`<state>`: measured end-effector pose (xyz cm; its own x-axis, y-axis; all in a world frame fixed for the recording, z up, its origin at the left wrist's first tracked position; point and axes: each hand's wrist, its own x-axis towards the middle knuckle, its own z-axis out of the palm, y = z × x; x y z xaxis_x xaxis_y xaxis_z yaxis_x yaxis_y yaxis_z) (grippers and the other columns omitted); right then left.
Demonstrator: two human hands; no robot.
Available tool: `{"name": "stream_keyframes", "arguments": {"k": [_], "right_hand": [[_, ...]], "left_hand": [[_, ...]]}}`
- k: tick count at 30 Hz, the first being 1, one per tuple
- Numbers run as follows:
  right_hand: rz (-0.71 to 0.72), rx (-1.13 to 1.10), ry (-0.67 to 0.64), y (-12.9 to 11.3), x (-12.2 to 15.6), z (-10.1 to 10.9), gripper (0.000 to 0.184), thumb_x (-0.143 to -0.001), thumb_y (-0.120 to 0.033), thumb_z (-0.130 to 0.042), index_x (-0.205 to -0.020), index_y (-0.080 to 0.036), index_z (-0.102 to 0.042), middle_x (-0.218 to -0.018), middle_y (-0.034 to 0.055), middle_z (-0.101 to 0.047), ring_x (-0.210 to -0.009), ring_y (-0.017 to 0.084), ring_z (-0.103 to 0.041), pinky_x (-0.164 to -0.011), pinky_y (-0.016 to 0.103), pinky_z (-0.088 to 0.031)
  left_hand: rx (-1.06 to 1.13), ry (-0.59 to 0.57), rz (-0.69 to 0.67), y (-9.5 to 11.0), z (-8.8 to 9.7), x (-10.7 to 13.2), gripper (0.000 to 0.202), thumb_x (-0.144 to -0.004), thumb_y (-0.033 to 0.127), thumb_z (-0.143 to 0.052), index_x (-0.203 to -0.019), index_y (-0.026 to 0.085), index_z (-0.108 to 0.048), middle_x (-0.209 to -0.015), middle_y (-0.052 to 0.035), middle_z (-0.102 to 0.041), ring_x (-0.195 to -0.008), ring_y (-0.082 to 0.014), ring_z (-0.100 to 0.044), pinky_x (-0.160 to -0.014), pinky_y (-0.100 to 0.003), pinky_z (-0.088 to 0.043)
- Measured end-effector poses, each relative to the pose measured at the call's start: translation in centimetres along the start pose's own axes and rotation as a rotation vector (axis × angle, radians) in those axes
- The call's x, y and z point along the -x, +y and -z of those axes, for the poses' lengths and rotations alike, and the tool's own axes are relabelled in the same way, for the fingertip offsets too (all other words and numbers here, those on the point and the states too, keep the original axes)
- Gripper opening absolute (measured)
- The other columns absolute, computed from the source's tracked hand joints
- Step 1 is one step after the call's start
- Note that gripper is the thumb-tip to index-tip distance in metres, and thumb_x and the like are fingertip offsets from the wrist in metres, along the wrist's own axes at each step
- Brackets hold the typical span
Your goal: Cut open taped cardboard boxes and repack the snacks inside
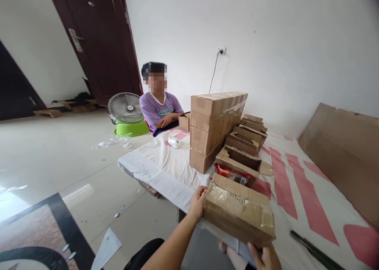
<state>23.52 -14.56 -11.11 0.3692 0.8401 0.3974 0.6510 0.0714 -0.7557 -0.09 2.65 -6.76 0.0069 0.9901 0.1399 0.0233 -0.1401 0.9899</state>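
Note:
A taped cardboard box is at the table's near edge, its top flaps closed under shiny clear tape. My left hand grips its left end, fingers bent round the corner. At the near right corner my right hand holds the same box, thumb on its side; the bottom of the picture cuts part of that hand off. Just behind the box lies a red plastic packet, against an open cardboard box. I cannot tell whether the held box rests fully on the table.
Several taped boxes are stacked in a long wall; more open boxes line its right side. A small white object and a long dark thing lie on the tablecloth. A person sits across, arms folded, by a fan.

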Motion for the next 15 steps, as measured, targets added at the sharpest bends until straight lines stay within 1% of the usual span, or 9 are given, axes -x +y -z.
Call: {"name": "stream_keyframes", "arguments": {"k": [1, 3, 5, 7, 10, 13, 15], "right_hand": [[0.027, 0.035, -0.013, 0.4, 0.0, -0.2, 0.045, -0.075, -0.067, -0.059, -0.087, -0.024, -0.066, -0.087, 0.0105, -0.069, -0.090, 0.032, -0.066, -0.077, 0.047, -0.056], [0.070, 0.109, -0.007, 0.8, 0.0, -0.6, 0.047, -0.082, -0.066, -0.050, -0.088, -0.021, -0.063, -0.087, 0.0121, -0.068, -0.091, 0.030, -0.066, -0.080, 0.046, -0.055], [0.090, 0.154, 0.026, 0.7, 0.0, -1.0, 0.044, -0.087, -0.061, -0.045, -0.092, -0.019, -0.061, -0.093, 0.0139, -0.067, -0.095, 0.029, -0.064, -0.084, 0.046, -0.053], [0.100, 0.172, 0.042, 0.3, -0.1, -1.2, 0.043, -0.089, -0.056, -0.044, -0.099, -0.017, -0.059, -0.101, 0.0162, -0.066, -0.102, 0.030, -0.061, -0.089, 0.049, -0.051], [0.072, 0.177, -0.005, -0.4, -0.5, -1.0, 0.040, -0.089, -0.046, -0.043, -0.110, -0.014, -0.056, -0.111, 0.0187, -0.063, -0.112, 0.032, -0.057, -0.095, 0.050, -0.047], [0.050, 0.169, -0.068, -0.9, -1.0, -0.5, 0.037, -0.089, -0.037, -0.044, -0.118, -0.016, -0.053, -0.115, 0.0166, -0.062, -0.117, 0.031, -0.055, -0.096, 0.047, -0.046], [0.050, 0.166, -0.082, -1.1, -1.2, -0.2, 0.038, -0.089, -0.033, -0.044, -0.123, -0.017, -0.050, -0.118, 0.0152, -0.062, -0.118, 0.030, -0.055, -0.097, 0.045, -0.046]], "left_hand": [[-0.005, 0.007, 0.002, -0.2, -0.2, 0.1, 0.039, -0.078, 0.055, -0.051, -0.068, 0.017, -0.059, -0.066, -0.0024, -0.061, -0.070, -0.0200, -0.058, -0.066, -0.029, -0.046], [-0.021, 0.025, 0.011, -0.5, -0.3, 0.2, 0.039, -0.077, 0.054, -0.050, -0.066, 0.018, -0.057, -0.063, -0.0007, -0.059, -0.068, -0.0189, -0.057, -0.064, -0.027, -0.044], [-0.043, 0.036, 0.023, -0.5, -0.3, 0.3, 0.037, -0.077, 0.053, -0.050, -0.064, 0.018, -0.055, -0.060, 0.0006, -0.057, -0.065, -0.0180, -0.056, -0.062, -0.026, -0.043], [-0.066, 0.042, 0.027, -0.5, -0.3, 0.3, 0.035, -0.078, 0.050, -0.050, -0.063, 0.018, -0.056, -0.060, 0.0006, -0.057, -0.065, -0.0177, -0.056, -0.061, -0.026, -0.042], [-0.104, 0.039, 0.021, -0.5, -0.4, 0.3, 0.031, -0.083, 0.043, -0.052, -0.070, 0.016, -0.061, -0.067, -0.0006, -0.062, -0.069, -0.0175, -0.058, -0.065, -0.027, -0.045], [-0.140, 0.031, 0.019, -0.5, -0.5, 0.5, 0.026, -0.088, 0.038, -0.057, -0.082, 0.014, -0.063, -0.079, -0.0014, -0.065, -0.075, -0.0159, -0.061, -0.072, -0.031, -0.050], [-0.162, 0.026, 0.023, -0.5, -0.5, 0.7, 0.026, -0.090, 0.038, -0.058, -0.088, 0.012, -0.063, -0.086, -0.0016, -0.065, -0.079, -0.0161, -0.063, -0.074, -0.033, -0.052]]}}
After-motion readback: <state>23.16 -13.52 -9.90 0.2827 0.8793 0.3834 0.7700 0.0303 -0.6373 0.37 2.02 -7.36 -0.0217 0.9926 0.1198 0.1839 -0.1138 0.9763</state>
